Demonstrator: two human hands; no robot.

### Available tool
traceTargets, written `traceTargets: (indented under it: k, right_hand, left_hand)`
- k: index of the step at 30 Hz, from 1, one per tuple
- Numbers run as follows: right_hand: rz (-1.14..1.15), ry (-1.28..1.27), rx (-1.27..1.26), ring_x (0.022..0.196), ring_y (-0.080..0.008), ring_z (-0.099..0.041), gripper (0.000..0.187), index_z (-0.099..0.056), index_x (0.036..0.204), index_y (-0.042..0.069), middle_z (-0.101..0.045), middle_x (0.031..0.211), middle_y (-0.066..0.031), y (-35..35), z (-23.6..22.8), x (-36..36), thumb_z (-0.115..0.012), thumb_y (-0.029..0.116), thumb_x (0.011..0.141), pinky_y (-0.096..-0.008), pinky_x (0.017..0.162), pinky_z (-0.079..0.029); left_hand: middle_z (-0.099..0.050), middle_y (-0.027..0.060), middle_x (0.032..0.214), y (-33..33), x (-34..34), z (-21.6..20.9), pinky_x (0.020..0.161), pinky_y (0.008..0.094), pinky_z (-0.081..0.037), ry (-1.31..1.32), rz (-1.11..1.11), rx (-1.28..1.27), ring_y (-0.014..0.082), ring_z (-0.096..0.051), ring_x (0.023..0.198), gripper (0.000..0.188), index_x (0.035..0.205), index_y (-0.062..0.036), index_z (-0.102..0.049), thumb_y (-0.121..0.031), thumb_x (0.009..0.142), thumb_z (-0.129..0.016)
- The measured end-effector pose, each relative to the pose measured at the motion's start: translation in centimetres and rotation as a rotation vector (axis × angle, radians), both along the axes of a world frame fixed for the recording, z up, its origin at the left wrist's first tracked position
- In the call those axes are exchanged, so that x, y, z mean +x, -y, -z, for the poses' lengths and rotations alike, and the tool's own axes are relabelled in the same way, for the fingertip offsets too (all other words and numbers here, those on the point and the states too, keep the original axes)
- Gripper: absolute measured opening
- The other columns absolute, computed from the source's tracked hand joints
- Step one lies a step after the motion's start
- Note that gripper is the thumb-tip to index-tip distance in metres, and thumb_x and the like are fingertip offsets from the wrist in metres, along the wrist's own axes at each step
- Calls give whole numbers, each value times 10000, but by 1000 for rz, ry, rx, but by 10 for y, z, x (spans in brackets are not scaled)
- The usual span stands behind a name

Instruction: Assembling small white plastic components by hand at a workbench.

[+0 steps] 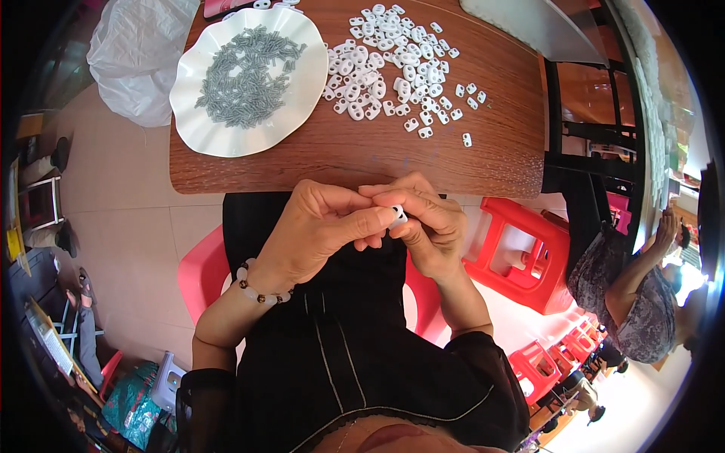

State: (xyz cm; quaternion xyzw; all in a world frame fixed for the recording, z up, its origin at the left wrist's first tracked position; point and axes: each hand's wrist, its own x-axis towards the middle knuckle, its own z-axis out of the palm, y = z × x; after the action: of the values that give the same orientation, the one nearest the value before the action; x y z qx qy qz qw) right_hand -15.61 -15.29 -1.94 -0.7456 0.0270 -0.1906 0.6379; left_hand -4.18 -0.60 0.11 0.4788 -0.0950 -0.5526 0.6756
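Note:
Just off the front edge of the brown table, my two hands meet over my lap. A small white plastic piece with a hole, like a cord lock [398,217], is pinched between them. My left hand [321,230], with a beaded bracelet at the wrist, presses thumb and fingers against one side of it. The fingers of my right hand [430,226] close round its other side. Many similar white pieces [400,60] lie scattered on the table. To their left, a white wavy-rimmed plate [219,143] holds a heap of small grey springs [249,75].
The wooden table [340,170] spans the top middle. A white plastic bag [143,60] hangs at its left. At the right stand a red stool [521,257] and a dark metal frame [589,162]. Another person in a patterned shirt [627,294] sits to the right.

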Motion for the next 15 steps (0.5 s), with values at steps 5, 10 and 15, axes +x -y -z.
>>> traceTargets:
  k: [5,10,15]
  right_hand:
    - [19,-39,37,880,-207,-601,395,-694,1048,-27,-714,1017,-153,-1,0,-1,-650,337,901,-333,790,-482]
    - [47,-39,-1,866,-200,-603,381,-691,1040,-28,-714,997,-148,-4,-1,-2,-636,328,916,-325,763,-495]
    - [85,-52,-10,860,-187,-608,333,-683,1030,-30,-709,1003,-150,-6,2,-2,-614,282,937,-299,712,-516]
  left_hand:
    - [-656,49,684,0,0,-2,549,182,-436,1,5,5,61,-569,603,184,855,21,-732,-160,874,-701]
    - [-664,55,702,1,-2,-2,559,191,-445,-7,15,10,65,-575,614,178,887,30,-732,-142,884,-685]
    - [-677,66,744,2,-3,2,593,202,-465,-42,-30,4,76,-595,656,174,951,37,-727,-117,890,-673]
